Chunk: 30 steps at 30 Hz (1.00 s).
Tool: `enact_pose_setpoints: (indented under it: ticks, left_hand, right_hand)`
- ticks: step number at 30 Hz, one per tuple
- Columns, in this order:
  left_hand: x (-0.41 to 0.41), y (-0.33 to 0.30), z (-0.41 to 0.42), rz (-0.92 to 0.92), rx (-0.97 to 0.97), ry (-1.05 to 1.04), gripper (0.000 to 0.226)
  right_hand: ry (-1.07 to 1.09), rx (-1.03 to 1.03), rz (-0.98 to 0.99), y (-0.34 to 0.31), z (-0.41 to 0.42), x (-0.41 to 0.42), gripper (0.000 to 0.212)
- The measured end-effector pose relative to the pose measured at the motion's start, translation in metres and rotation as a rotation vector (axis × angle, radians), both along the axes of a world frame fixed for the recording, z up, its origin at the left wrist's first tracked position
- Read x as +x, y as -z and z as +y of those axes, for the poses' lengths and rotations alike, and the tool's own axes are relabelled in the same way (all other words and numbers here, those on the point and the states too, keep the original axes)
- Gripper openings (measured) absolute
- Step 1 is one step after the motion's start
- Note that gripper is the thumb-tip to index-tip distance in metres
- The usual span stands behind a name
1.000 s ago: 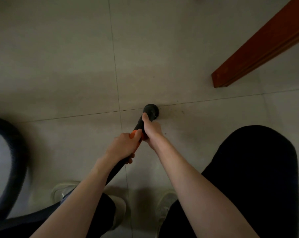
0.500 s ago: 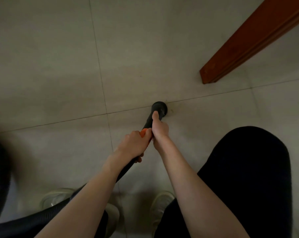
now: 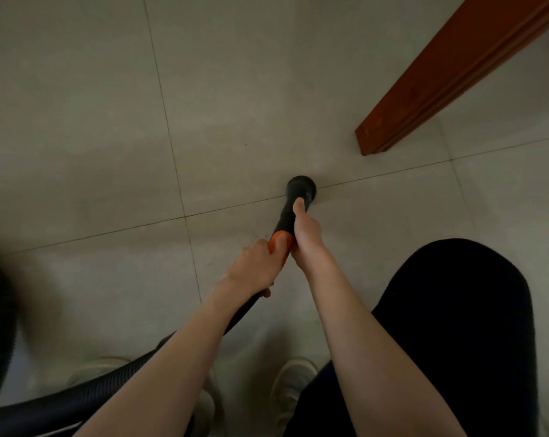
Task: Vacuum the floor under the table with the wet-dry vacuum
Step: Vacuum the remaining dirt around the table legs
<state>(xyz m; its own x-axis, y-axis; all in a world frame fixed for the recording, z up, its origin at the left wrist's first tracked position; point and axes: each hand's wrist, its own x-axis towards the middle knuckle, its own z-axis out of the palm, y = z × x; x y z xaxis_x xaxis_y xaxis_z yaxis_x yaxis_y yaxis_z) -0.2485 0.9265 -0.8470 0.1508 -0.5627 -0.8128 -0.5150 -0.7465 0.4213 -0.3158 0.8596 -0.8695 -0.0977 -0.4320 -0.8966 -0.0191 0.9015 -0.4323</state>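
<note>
Both hands hold the black plastic vacuum nozzle (image 3: 295,206), whose round mouth sits on or just above the pale grey tiled floor (image 3: 93,121), right at a grout line. The right hand (image 3: 307,234) is the farther of the 2: its fingers curl round the tube and its thumb lies straight along the top, pointing at the mouth. The left hand (image 3: 254,269) grips nearer, its fingers closed round the orange collar (image 3: 279,239) where the nozzle joins the black ribbed hose (image 3: 87,395). That hose runs back toward the near left corner and past the pale shoes (image 3: 289,383).

The reddish-brown wooden table leg (image 3: 440,86) meets the floor to the far right of the nozzle, near it but apart, so the mouth looks to be working the edge of the area under the counter.

To do this step well, I would keep the mouth low and flat to the tile so suction is not lost, and sweep in slow overlapping strokes toward the leg and past it. The right hand should steer while the left feeds the hose forward. Slack matters: the hose curves close to the feet and could snag there or tug the nozzle off line. Around the foot of the leg, circle closely without knocking the wood
</note>
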Motion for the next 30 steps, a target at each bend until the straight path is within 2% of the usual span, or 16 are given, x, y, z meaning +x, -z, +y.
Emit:
enact_pose_setpoints:
  ticks: [5,8,19,30]
  left_hand:
    - [0.024,0.001,0.006,0.013,-0.013,-0.107,0.058]
    - [0.032,0.001,-0.001,0.086,-0.024,-0.144,0.059]
    - [-0.01,-0.006,-0.021,0.183,-0.013,0.022,0.055]
    - [0.01,-0.022,0.043,0.174,0.096,0.045,0.058]
  right_hand:
    - [-0.044,-0.019,-0.059,-0.001,-0.006,0.026,0.052]
    - [-0.044,-0.031,-0.068,0.0,-0.015,0.033,0.052]
    - [0.043,-0.079,0.139,0.009,-0.032,-0.021,0.06]
    - [0.061,0.027,0.013,0.008,0.035,-0.008,0.059]
